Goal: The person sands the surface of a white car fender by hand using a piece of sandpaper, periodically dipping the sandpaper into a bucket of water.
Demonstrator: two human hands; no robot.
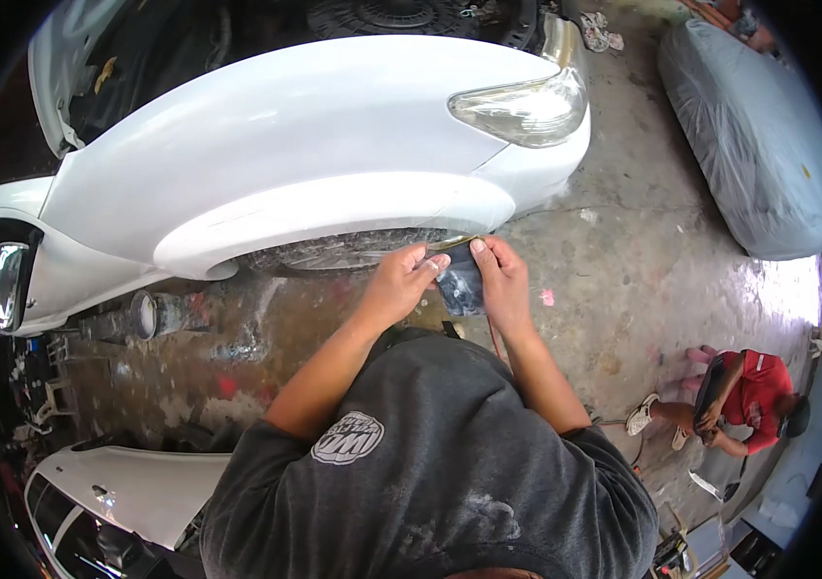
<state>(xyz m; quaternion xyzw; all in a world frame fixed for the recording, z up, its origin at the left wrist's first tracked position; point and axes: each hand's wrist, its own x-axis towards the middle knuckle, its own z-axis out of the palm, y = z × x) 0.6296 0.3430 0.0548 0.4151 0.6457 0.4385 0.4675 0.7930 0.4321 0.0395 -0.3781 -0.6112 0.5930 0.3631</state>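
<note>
Below the wheel arch of a white car, my left hand pinches the left upper corner of a dark, flexible sheet with pale smudges. My right hand grips that sheet's right side, thumb on top. A thin yellowish edge or strip runs along the top between my fingers; I cannot make out what it is. Behind my hands the wheel shows partly under the fender. A clear headlamp sits at the car's front corner.
A grey covered object stands at upper right. A co-worker in red bends at lower right. Another white vehicle is at lower left. A bucket stands on the stained concrete floor, and a hose runs near my body.
</note>
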